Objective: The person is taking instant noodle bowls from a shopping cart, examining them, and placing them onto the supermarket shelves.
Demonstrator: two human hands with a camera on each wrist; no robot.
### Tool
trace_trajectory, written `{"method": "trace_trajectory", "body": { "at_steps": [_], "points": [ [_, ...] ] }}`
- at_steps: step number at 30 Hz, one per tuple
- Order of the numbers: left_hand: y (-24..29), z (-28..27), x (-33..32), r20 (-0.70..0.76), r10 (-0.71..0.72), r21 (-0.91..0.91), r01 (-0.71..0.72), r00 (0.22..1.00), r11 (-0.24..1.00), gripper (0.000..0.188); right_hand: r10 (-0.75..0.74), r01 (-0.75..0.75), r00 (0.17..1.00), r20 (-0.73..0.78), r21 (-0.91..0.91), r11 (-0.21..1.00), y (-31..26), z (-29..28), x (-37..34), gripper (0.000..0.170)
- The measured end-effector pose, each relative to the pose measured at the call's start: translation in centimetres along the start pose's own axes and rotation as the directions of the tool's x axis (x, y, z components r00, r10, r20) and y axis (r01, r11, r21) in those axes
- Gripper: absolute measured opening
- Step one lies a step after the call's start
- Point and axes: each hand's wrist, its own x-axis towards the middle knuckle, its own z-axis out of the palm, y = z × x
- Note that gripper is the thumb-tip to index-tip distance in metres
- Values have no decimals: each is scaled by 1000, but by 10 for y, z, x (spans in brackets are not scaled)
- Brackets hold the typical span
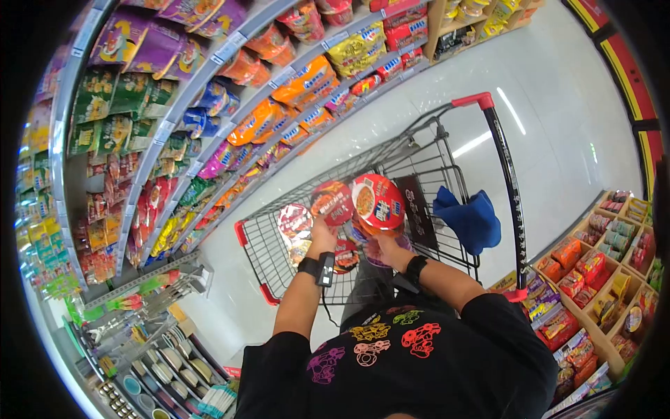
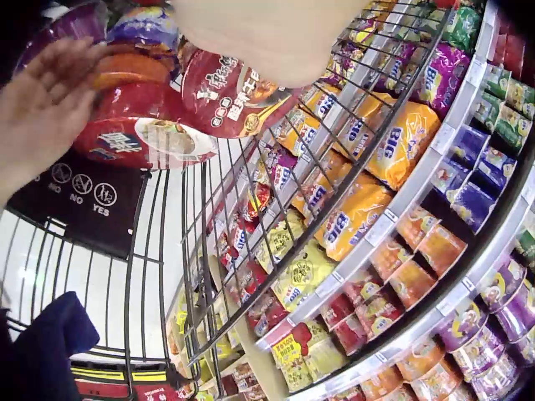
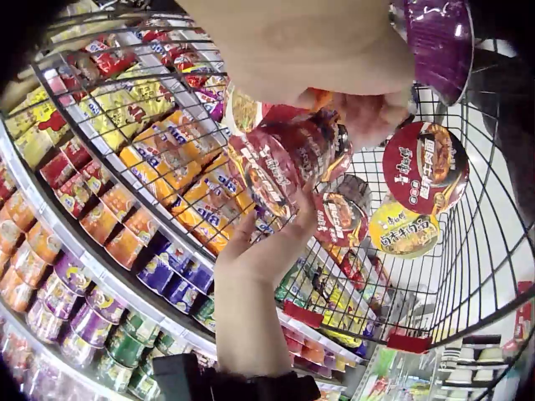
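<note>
Dark red, one noodle bowl sits in the left hand, its thumb and fingers clamped on the bowl's side above the cart. Just right of it, a brighter red bowl tilts its lid upward; the right hand touches the orange bowl against its underside, though I cannot tell whether those fingers grip. Red corner caps mark the cart's left end; nearby inside lie a yellow bowl and other bowls. Wire mesh hems the bowls in; past them stand a black panel, a blue cloth draped over the frame and the handle. Packed shelves line the left, pale shiny floor opens beyond the handle, and wooden bins of packets fill the lower right.
</note>
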Motion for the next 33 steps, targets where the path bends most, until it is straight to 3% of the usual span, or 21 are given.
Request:
{"method": "trace_trajectory", "body": {
  "at_steps": [2, 6, 7, 8, 9, 12, 14, 15, 17, 18, 19, 20, 21, 23, 24, 26, 27, 30, 31, 33],
  "points": [
    [2, -10, 18, 109, -17, 40, 12, 994, 999, 41, 25, -22, 986, 163, -19, 1000, 0, 16, 14, 18],
    [14, -3, -5, -68, -64, 48, 67, 996, 997, 31, 58, -55, 984, 166, -23, 998, -14, 58, 7, 19],
    [19, -8, -11, 84, -58, 94, 50, 995, 994, 31, -8, 22, 971, 239, -56, 998, -13, 59, 14, 20],
    [16, -22, -3, 290, 40, 227, -110, 956, 968, 32, -70, 100, 948, 311, -82, 992, -13, 62, 21, 23],
    [12, -36, 7, 480, 136, 287, -302, 866, 909, 34, -85, 118, 953, 292, -97, 988, -16, 72, 11, 24],
    [40, -29, 4, 414, -177, 312, 44, 893, 949, 41, -191, 211, 974, 121, -180, 961, -11, 93, 24, 34],
    [47, -29, 16, 488, -135, 387, -75, 862, 919, 25, -172, 185, 981, 91, -171, 968, -14, 94, 32, 35],
    [49, -36, 35, 640, -33, 372, -271, 768, 888, 39, -203, 215, 975, 91, -146, 966, -14, 95, 42, 37],
    [30, -48, 135, 625, 103, 479, -485, 774, 732, 55, -243, 251, 967, 77, -119, 961, -12, 90, 62, 41],
    [30, -38, 151, 533, 79, 460, -367, 842, 809, 63, -231, 249, 954, 189, -73, 966, -26, 95, 19, 36],
    [46, -23, 83, 481, 213, 507, -468, 850, 724, 69, -328, 370, 914, 239, -156, 916, -14, 86, 48, 40],
    [56, -13, 51, 483, 248, 631, -530, 840, 567, 72, -354, 405, 900, 253, -186, 896, -10, 81, 60, 43],
    [57, -10, 47, 544, 250, 606, -581, 801, 543, 71, -380, 439, 886, 266, -214, 873, -6, 76, 71, 47],
    [50, -12, 74, 604, 271, 576, -646, 750, 501, 67, -305, 345, 927, 219, -177, 922, -12, 88, 34, 52],
    [46, -15, 85, 651, 203, 453, -589, 731, 669, 63, -286, 315, 944, 167, -185, 931, -11, 92, 26, 53],
    [49, -22, 75, 674, 229, 550, -683, 703, 480, 61, -241, 250, 968, 68, -199, 948, -6, 102, 13, 55],
    [49, -26, 69, 685, 235, 538, -697, 689, 475, 61, -197, 188, 980, -35, -178, 966, -5, 108, 5, 57],
    [56, -38, 32, 685, 231, 488, -671, 691, 559, 62, -234, 197, 921, 311, 143, 970, 21, 80, 51, 59],
    [53, -44, 30, 684, 247, 447, -661, 687, 602, 62, -257, 245, 948, 185, 84, 966, 15, 102, 3, 51],
    [39, -63, 48, 649, 299, 372, -634, 700, 678, 59, -326, 327, 933, 154, 21, 945, 22, 115, -28, 56]
  ]
}}
